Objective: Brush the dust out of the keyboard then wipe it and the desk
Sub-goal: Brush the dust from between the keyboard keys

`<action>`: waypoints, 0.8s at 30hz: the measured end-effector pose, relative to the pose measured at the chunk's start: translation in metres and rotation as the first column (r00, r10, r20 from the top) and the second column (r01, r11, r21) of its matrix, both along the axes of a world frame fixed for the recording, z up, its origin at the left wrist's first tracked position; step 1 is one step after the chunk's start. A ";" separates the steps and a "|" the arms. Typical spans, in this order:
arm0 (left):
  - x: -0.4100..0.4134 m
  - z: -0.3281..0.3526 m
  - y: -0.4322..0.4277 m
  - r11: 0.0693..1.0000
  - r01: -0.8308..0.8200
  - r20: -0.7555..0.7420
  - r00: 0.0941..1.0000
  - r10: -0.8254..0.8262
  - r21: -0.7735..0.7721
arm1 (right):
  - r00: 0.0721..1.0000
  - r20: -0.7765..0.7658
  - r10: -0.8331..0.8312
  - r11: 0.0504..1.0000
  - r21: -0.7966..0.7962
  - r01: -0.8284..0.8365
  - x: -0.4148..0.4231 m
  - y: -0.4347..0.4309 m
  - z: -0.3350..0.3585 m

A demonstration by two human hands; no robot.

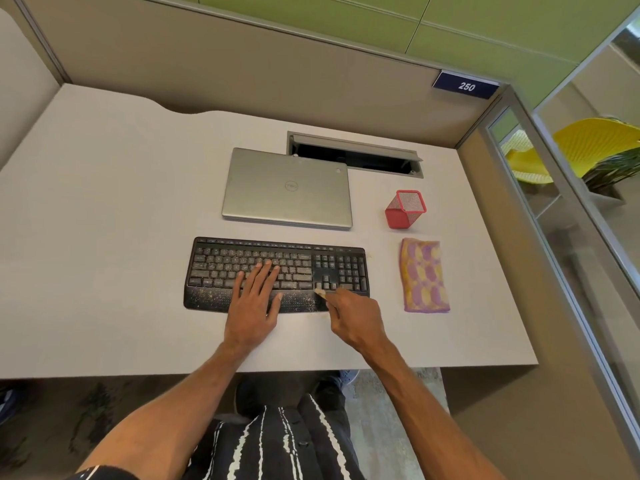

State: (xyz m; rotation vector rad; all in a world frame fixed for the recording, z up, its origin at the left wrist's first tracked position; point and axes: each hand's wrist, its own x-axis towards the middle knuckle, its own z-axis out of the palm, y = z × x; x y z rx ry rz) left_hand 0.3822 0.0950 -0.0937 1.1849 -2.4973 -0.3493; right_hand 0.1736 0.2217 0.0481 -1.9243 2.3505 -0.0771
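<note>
A pale grey desk (pixel 104 237) fills the cubicle, walled by beige partitions at the back and on both sides. A closed silver laptop (pixel 287 188) lies flat in the middle of it, its far right corner overlapping the open cable slot (pixel 353 155) set into the desktop behind. Just in front of the laptop, apart from it, sits the black keyboard (pixel 214 271), parallel to the desk's front edge. Pale dust speckles its letter keys and wrist rest, while the number pad at the right end looks much cleaner. To the right of the keyboard, apart from it, a folded cloth (pixel 424 275) patterned in pink, purple and yellow lies flat on the desk. The person's left hand (pixel 252 306) rests on the keyboard with the fingers straight and spread over the middle keys and the palm on the wrist rest. The right hand (pixel 356 317) is at the keyboard's front right, with its fingers curled round a small brush (pixel 320 293). Only the pale bristle tip shows, touching the keyboard just below the arrow keys. Behind the cloth stands a red mesh pen cup (pixel 406 209), upright. A small blue plate (pixel 465 86) reading 250 hangs on the back partition
</note>
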 end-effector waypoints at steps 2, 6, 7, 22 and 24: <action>0.001 0.000 0.000 1.000 0.001 -0.010 1.000 -0.001 -0.006 | 1.000 0.008 0.013 0.999 0.038 -0.014 0.003 0.006 0.000; 0.001 -0.001 -0.001 1.000 0.005 0.007 1.000 -0.005 0.003 | 0.998 0.009 0.056 0.995 0.079 -0.057 0.008 0.030 -0.004; 0.002 -0.001 -0.001 1.000 0.008 0.010 1.000 -0.008 0.005 | 0.999 0.013 0.043 0.998 0.047 -0.044 0.008 0.034 -0.003; 0.003 0.005 0.000 0.999 0.018 0.010 1.000 -0.018 0.041 | 0.999 0.016 -0.038 0.999 0.020 0.038 0.002 0.042 -0.011; 0.003 0.006 0.001 0.999 0.019 0.004 1.000 -0.019 0.047 | 1.000 0.020 -0.012 0.999 0.032 0.011 0.000 0.051 -0.010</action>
